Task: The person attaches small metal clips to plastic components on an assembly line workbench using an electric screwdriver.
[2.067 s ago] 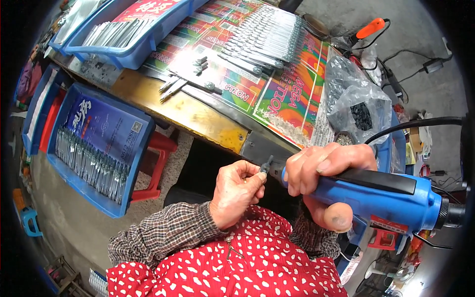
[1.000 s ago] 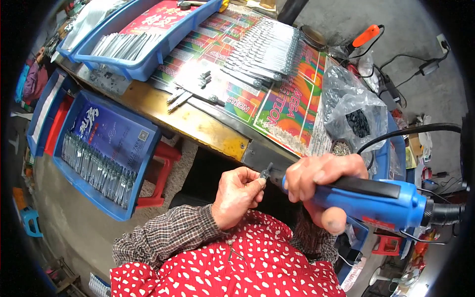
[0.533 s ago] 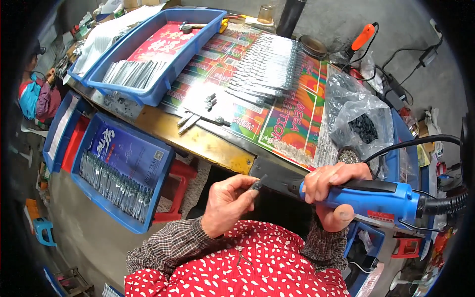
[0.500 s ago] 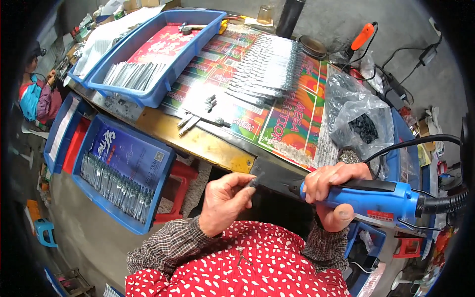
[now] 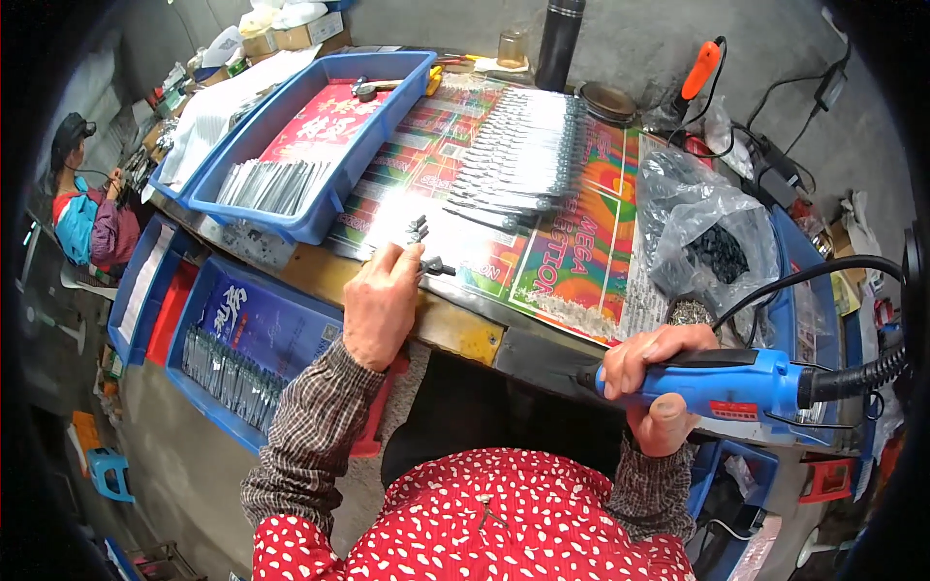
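Note:
My right hand [image 5: 659, 376] is wrapped round a blue corded electric screwdriver [image 5: 722, 378], which lies level across the front edge of the workbench with its dark nose to the left. My left hand [image 5: 383, 302] reaches over the wooden bench edge, fingertips pinched together at a few thin metal pieces; whatever they grip is hidden beneath them. Just past the fingertips is a metal piece with a black end [image 5: 441, 267]. Small dark parts [image 5: 417, 229] sit a little farther back. A long row of thin metal strips with dark ends [image 5: 518, 155] covers the colourful printed sheet [image 5: 572, 254].
At the right, a clear plastic bag [image 5: 712, 232] holds black parts, beside a bowl of small screws [image 5: 690, 312]. Blue trays [image 5: 320, 218] of strips stand on the bench and, lower left, on a red stool. The tool's black cord [image 5: 814, 271] loops at the right. Another person [image 5: 87, 208] sits far left.
My left hand has moved from in front of my body, where it pinched a small dark part, forward and left to the metal pieces. My right hand keeps its hold on the screwdriver.

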The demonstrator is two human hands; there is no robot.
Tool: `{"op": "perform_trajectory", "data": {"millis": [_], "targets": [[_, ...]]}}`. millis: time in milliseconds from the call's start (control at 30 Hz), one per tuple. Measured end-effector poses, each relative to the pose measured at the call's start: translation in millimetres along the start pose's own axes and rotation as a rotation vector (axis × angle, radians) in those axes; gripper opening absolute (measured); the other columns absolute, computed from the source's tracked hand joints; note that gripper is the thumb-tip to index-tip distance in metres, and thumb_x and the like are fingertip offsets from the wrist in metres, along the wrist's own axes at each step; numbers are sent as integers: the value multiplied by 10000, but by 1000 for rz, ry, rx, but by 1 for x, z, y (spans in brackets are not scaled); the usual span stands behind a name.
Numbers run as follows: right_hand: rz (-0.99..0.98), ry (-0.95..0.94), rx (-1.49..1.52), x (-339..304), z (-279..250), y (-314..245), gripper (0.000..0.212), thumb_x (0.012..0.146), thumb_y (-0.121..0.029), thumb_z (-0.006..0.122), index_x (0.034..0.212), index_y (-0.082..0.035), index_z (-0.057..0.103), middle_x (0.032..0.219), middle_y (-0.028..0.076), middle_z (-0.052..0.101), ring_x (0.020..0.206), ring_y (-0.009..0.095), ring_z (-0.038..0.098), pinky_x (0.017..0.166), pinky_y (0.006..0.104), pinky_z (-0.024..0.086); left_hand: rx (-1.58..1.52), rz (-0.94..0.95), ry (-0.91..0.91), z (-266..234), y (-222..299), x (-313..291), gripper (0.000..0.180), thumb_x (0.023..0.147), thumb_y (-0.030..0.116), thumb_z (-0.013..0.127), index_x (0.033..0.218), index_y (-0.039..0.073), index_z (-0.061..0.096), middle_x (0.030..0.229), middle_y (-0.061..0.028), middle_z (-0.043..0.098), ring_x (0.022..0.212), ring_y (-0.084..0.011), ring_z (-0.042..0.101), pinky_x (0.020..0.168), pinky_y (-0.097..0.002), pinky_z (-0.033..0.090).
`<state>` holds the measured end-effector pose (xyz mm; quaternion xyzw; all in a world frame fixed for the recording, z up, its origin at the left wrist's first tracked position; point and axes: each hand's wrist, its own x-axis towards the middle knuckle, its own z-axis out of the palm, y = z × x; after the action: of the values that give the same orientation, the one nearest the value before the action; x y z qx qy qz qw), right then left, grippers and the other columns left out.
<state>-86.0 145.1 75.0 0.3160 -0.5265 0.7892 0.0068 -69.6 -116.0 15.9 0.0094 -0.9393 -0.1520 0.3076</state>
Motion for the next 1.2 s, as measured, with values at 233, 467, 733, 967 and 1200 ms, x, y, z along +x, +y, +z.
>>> {"op": "perform_trajectory", "data": {"millis": [233, 467, 733, 967, 1200], "targets": [[-2, -5, 18, -1, -3, 2, 494, 743, -398, 692, 924, -46, 395, 634, 45, 460, 527, 157, 485, 524, 293, 432, 185, 155, -109, 8, -12, 16, 227, 722, 51, 520, 944, 60, 565, 848, -86, 507, 738, -259, 563, 600, -345, 477], [21, 33, 49, -1, -2, -2, 481, 738, -380, 701, 915, -47, 403, 628, 51, 463, 517, 165, 491, 518, 300, 434, 39, 120, -57, 4, -7, 16, 269, 708, -10, 524, 972, 37, 538, 932, -111, 504, 816, -292, 555, 641, -365, 481], [320, 190, 19, -9, 21, -4, 290, 706, 58, 556, 929, -38, 398, 632, 90, 504, 519, 199, 535, 515, 330, 470, -846, -276, -143, -17, 49, -4, 103, 740, -26, 618, 815, -19, 548, 842, -98, 576, 680, -145, 554, 612, -236, 442], [328, -18, -271, -20, 31, 24, 237, 684, 89, 635, 883, 0, 542, 852, 74, 582, 679, 129, 575, 615, 247, 485, -1500, -558, -225, -24, 82, -20, 92, 841, 43, 594, 914, -10, 610, 694, -2, 578, 590, -47, 512, 522, -167, 411], [432, -75, -168, -25, 31, 34, 316, 724, 13, 644, 1016, -9, 525, 850, 35, 606, 752, 81, 568, 699, 244, 480, -1641, -580, -231, -22, 89, -25, 132, 847, 46, 578, 957, -25, 597, 707, -27, 594, 574, -61, 526, 488, -184, 432]]}}
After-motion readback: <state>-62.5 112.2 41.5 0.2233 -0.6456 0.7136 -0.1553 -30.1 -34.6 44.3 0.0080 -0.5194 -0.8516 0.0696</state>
